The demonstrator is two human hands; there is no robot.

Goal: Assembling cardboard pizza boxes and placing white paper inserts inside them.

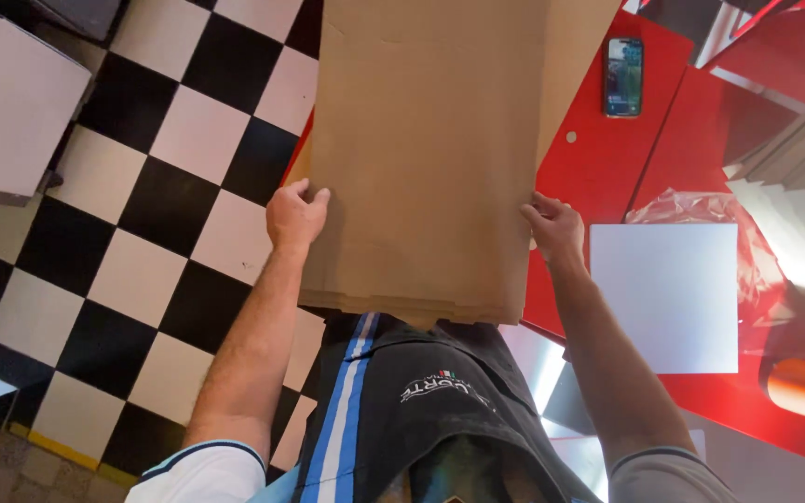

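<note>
nearest, a dark apron (421, 410) with blue and white stripes hangs below the arms. just beyond, the left hand (295, 216) has its grip closed on the left edge of a stack of flat brown cardboard sheets (426, 158), while the right hand (553, 228) grips the right edge. right, a white square sheet (663, 298) lies on the red tabletop (598, 149); farther off, a phone (623, 76).
</note>
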